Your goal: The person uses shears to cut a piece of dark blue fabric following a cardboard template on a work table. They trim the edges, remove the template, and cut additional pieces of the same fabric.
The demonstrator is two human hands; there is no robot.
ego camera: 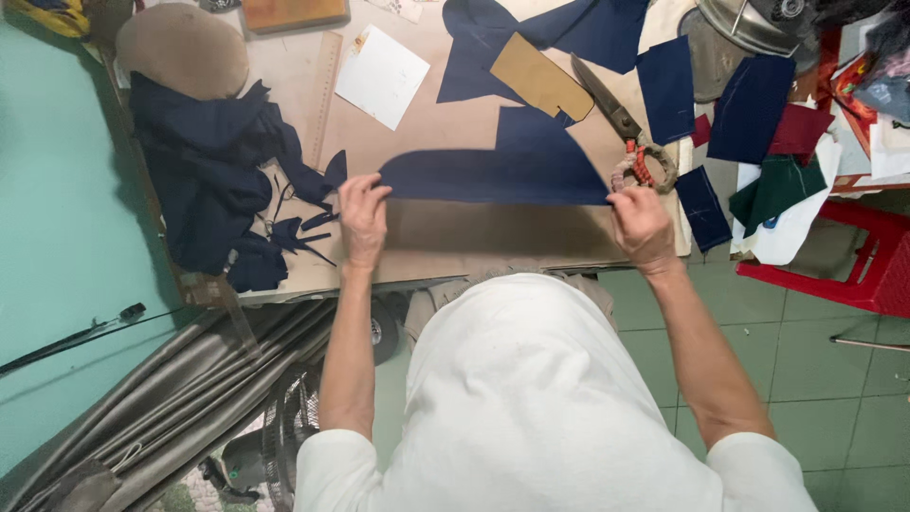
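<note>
- Desk (pixel 445 248): bare board lies just under both hands, up to its near edge.
- Navy piece (pixel 493 175): flat, long axis running left-right between the hands.
- Left hand (pixel 363 213): fingers pinch its left tip.
- Right hand (pixel 641 223): fingers pinch its right corner.
- Scissors (pixel 621 123): just beyond the right fingers.

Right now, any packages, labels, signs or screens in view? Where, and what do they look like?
No screens or signs.
White paper sheet: on the table, upper middle, square, tilted; any print too small to tell.
Colourful printed package: far right edge by the red fabric, red with mixed colours, partly hidden.
Both hands pinch the navy cloth piece, not these.
</note>
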